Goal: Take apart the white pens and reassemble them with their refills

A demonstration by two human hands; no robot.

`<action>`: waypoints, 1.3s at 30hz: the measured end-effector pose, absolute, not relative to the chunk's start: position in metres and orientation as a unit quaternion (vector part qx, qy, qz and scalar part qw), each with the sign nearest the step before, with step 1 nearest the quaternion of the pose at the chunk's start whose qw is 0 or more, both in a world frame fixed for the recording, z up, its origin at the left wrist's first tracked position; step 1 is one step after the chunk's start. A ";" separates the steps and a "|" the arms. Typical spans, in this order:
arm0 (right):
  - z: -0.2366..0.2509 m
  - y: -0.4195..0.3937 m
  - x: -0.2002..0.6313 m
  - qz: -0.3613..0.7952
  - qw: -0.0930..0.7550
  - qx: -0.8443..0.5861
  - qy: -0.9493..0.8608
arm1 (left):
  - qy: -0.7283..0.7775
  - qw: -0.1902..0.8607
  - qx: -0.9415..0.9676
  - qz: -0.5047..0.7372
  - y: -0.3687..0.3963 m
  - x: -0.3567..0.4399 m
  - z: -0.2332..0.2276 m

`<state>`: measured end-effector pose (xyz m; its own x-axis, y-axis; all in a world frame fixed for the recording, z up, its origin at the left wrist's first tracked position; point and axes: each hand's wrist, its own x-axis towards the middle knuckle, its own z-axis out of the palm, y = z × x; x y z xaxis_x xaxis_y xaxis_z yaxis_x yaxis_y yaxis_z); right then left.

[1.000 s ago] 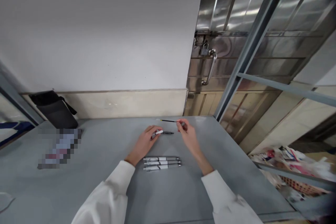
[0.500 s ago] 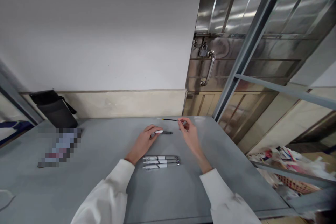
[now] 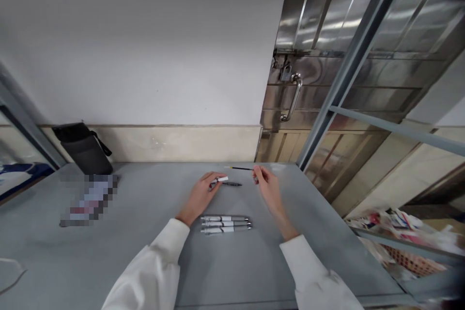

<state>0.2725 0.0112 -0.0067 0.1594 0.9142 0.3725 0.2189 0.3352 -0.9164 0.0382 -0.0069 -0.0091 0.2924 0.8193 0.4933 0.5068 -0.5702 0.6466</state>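
Pen assembly, frame centre: left hand (image 3: 201, 193) fingers pinch barrel (image 3: 225, 182); right hand (image 3: 267, 186) fingers pinch refill (image 3: 240, 168). Next: line refill tip up with barrel opening.

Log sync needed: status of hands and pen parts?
Left hand holds pen barrel. Right hand pinches thin refill, tip toward barrel. Three pens lie nearer, apart.

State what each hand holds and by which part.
Left hand pinches a pen barrel at its white end. Right hand pinches a thin refill at its right end.
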 end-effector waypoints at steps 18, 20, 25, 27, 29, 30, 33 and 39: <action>-0.008 0.008 0.277 0.288 0.563 -0.527 -0.568 | 0.424 0.205 0.740 0.480 -0.008 0.043 -0.001; -0.007 0.007 0.277 0.289 0.562 -0.526 -0.568 | 0.431 0.206 0.733 0.485 -0.007 0.041 -0.002; -0.005 0.006 0.277 0.297 0.556 -0.528 -0.569 | 0.434 0.210 0.726 0.491 -0.005 0.039 -0.003; -0.003 0.006 0.277 0.296 0.551 -0.527 -0.575 | 0.435 0.211 0.725 0.491 -0.004 0.039 -0.004; -0.001 0.005 0.276 0.296 0.547 -0.526 -0.580 | 0.436 0.214 0.727 0.486 -0.002 0.040 -0.006; 0.000 0.005 0.276 0.298 0.545 -0.526 -0.580 | 0.435 0.216 0.728 0.483 -0.001 0.040 -0.008; 0.002 0.004 0.276 0.309 0.545 -0.527 -0.574 | 0.431 0.220 0.730 0.483 0.002 0.041 -0.011; -0.001 0.006 0.277 0.296 0.538 -0.536 -0.579 | 0.425 0.216 0.735 0.482 0.003 0.041 -0.012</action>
